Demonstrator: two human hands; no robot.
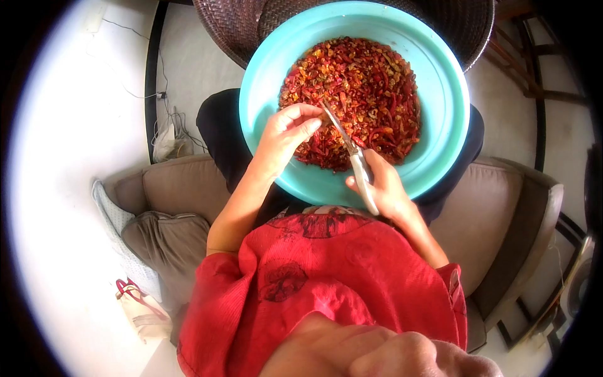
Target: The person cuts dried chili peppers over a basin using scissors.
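A wide turquoise basin [260, 81] rests on my lap, holding a thick layer of cut red and orange chili peppers [358, 81]. Over its near right side, my right hand [382, 185] is closed round the pale grey handles of a pair of scissors [359, 164]. The blades point up and left, over the chilies. My left hand [286, 135] hangs above the basin's left part, thumb and fingers pinched together beside the blade tips. A small brownish-red chili piece seems to show at those fingertips, partly hidden by them.
Behind the basin stands a large dark woven basket [226, 28]. I sit on a brown sofa [182, 185] with a brown cushion [166, 242] at left. Cables [179, 125] lie on the floor at left, near a cloth bag [144, 314]. Wooden furniture legs [527, 69] stand at upper right.
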